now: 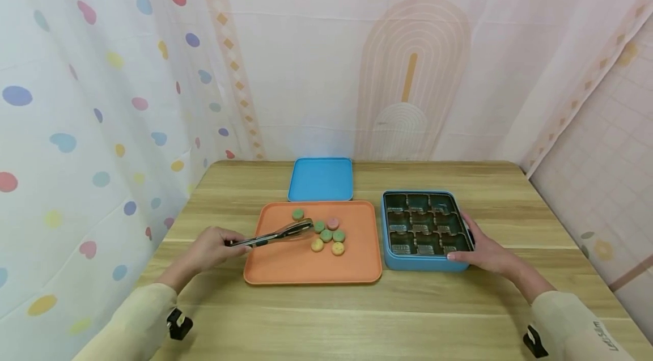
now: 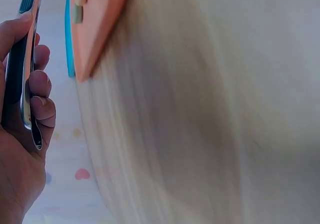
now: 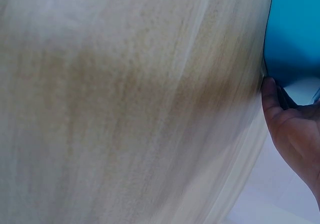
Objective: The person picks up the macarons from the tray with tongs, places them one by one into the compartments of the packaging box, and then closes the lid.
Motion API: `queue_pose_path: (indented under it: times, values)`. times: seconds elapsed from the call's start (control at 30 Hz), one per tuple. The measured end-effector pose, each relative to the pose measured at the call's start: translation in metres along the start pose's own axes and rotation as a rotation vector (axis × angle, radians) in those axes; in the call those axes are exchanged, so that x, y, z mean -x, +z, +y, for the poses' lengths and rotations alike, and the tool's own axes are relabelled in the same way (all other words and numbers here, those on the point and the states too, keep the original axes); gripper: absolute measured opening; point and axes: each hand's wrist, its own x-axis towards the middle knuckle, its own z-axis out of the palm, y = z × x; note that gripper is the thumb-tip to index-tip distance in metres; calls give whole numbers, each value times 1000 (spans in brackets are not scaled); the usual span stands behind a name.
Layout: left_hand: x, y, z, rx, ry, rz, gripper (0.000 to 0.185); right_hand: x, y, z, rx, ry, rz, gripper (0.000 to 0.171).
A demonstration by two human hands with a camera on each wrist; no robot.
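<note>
The left hand (image 1: 211,247) grips a pair of tongs (image 1: 278,234), fingers curled round the handles, tips over the cookies (image 1: 326,233) on the orange tray (image 1: 285,267). The right hand (image 1: 484,253) rests against the blue box (image 1: 423,263) on the tabletop (image 1: 357,315), fingers apparently straight along its side.

The desk (image 1: 449,315) is pale wood with long streaks of grain. On it lies an orange tray (image 1: 285,264) carrying small round sweets (image 1: 326,234) in green, pink and yellow. Behind the tray sits a plain sky-blue lid (image 1: 320,179). Right of the tray, a box (image 1: 423,263) in the same blue holds a dark green insert with shiny squares. The tongs (image 1: 280,234) are silver with dark handle pads. The curtain left of the desk is white with pastel dots; both sleeves are cream.
</note>
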Motion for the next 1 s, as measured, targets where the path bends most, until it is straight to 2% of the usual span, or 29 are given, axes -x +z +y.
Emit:
queue_pose_path:
  times: [0.2, 0.57, 0.63, 0.8, 1.0]
  values:
    - [-28, 9, 29, 2, 39, -23, 20, -1, -1, 1, 18, 9, 9, 118]
    - [-78, 41, 92, 31, 214, -124, 18, -1, -3, 3, 10, 9, 12, 118]
    - [-84, 50, 101, 49, 242, -143, 17, -2, -2, 4, 9, 7, 10, 117]
    - [-94, 71, 121, 83, 245, -191, 16, -2, -1, 4, 0, 0, 6, 117]
    - [-100, 91, 132, 93, 255, -210, 13, -4, -1, 5, 3, 5, 10, 118]
